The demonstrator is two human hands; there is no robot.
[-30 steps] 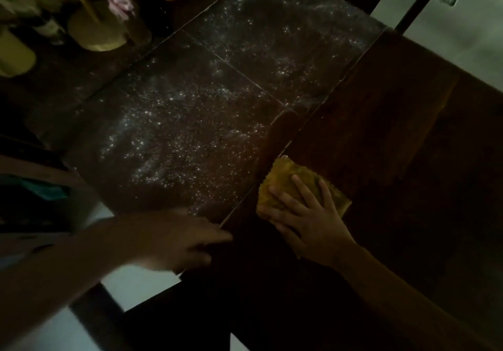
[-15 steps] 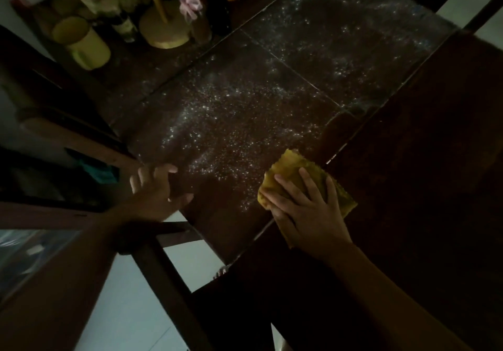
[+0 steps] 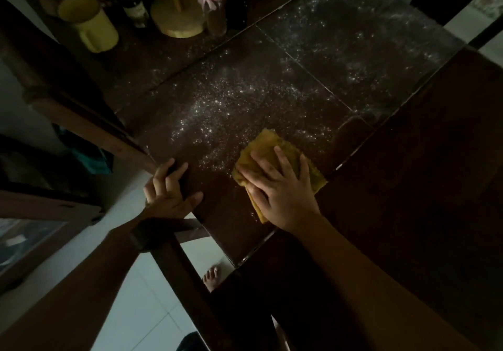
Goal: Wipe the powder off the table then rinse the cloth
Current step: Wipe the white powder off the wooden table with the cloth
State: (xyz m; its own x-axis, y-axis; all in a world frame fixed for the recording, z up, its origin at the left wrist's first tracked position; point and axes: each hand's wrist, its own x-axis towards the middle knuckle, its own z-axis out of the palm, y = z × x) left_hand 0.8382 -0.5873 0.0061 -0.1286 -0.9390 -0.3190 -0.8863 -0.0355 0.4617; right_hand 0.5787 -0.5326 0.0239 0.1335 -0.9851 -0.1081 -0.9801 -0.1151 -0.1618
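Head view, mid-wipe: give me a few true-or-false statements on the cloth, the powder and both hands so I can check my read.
1. The right hand presses flat on the yellow cloth. True.
2. The left hand holds a second cloth. False: it rests on the edge of the table and holds nothing.
3. The table is wiped clean. False: powder is scattered widely beyond the cloth.
4. A yellow mug stands at the far left of the table. True.
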